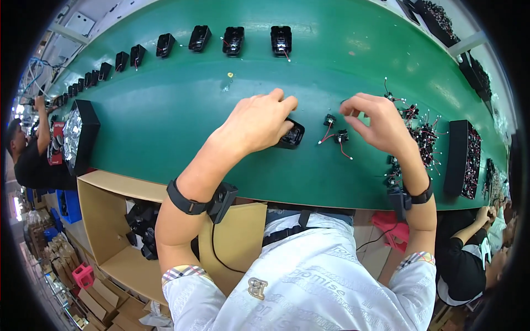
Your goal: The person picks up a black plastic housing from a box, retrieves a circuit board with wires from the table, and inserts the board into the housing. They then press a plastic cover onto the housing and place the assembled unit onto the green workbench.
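The left hand (259, 120) grips a black plastic housing (293, 135) toward the green table's (309, 179) near edge — right hand (380, 122) curled by wired modules (342, 135), its hold unclear.

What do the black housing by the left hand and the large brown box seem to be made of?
The black housing looks like moulded plastic, rather glossy, since its rim catches light; coated metal is possible. The large brown box looks like matte cardboard, judging by its plain, straight-edged walls.
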Demonstrator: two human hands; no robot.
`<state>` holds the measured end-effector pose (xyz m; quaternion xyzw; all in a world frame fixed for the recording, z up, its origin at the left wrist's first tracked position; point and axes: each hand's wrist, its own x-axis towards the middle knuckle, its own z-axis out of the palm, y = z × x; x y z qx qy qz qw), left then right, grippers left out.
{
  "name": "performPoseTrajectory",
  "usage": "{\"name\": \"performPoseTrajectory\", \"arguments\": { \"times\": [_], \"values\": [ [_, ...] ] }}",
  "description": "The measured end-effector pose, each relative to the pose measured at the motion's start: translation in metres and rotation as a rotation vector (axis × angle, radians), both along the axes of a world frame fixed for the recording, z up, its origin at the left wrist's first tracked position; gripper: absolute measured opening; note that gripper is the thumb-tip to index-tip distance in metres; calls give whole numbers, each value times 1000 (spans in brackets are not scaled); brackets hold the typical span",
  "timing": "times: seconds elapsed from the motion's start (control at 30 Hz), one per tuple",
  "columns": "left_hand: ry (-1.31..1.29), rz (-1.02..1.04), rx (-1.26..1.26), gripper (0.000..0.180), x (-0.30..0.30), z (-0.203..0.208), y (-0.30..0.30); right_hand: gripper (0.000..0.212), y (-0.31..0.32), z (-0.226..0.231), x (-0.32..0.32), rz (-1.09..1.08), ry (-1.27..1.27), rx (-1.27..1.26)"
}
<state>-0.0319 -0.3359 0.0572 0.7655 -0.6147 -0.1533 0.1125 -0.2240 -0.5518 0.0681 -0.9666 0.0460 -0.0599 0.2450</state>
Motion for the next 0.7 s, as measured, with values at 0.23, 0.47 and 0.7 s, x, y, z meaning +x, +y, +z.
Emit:
{"name": "performPoseTrajectory", "arguments": {
  "times": [0.23,0.47,0.7],
  "values": [
    [17,100,388,79,-11,18,-1,23,16,-21,11,-10,80,-34],
    [38,42,182,55,-11,2,-4,18,18,-34,9,-7,3,-51],
    [81,-2,113,56,-9,-5,-1,18,27,-38,8,-78,-11,-43]
  ]
}}
